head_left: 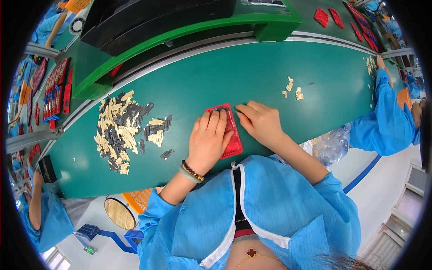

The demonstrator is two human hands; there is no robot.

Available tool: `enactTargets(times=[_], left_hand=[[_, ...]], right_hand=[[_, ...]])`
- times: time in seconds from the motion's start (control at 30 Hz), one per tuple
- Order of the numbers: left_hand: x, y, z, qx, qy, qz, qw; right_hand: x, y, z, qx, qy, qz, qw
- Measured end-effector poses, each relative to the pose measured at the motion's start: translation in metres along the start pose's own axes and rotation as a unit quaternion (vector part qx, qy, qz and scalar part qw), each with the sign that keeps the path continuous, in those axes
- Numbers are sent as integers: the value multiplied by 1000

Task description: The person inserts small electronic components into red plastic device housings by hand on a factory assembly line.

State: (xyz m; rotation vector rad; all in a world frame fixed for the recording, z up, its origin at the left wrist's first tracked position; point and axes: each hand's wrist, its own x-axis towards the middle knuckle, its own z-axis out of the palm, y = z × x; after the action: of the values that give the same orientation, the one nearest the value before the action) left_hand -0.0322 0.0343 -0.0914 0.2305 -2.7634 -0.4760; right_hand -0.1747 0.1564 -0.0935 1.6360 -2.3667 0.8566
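Observation:
A red rectangular plastic tray (233, 146) lies on the green table in front of me, a dark strip showing at its far end. My left hand (208, 137) rests over the tray, fingers curved across its far part and thumb on its face, holding it. A dark bead bracelet and a pale bangle circle that wrist. Just right of the tray's far corner, my right hand (261, 121) is closed, thumb and index finger drawn together; whatever lies between them is too small to make out.
A heap of beige and dark grey small flat pieces (118, 130) spreads at the left. Several beige pieces (299, 93) lie at the right. A green-framed black machine (180, 33) stands beyond the table. A clear plastic bag (333, 144) and a co-worker's blue sleeve (382, 121) are at the right.

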Motion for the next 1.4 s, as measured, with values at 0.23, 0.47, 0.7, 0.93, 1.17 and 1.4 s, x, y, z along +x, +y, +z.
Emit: enactTargets(times=[0.23,0.47,0.7,0.93,1.17,1.4], left_hand=[[17,2,3,15,-35,-14,999],[1,7,-7,74,-35,-51,995],[-15,-21,-25,-3,-142,70,987],[97,-224,-16,107,35,-158,981],[115,-117,-22,-686,118,-201,689],[112,-88,-37,-445,262,-334,789]], right_hand=[[-34,8,-34,117,-36,-25,992],[39,160,-68,8,129,123,984],[87,402,-125,-268,128,186,937],[155,425,-86,-375,130,83,914],[78,523,-160,-444,190,237,843],[49,676,-198,-382,253,301,836]])
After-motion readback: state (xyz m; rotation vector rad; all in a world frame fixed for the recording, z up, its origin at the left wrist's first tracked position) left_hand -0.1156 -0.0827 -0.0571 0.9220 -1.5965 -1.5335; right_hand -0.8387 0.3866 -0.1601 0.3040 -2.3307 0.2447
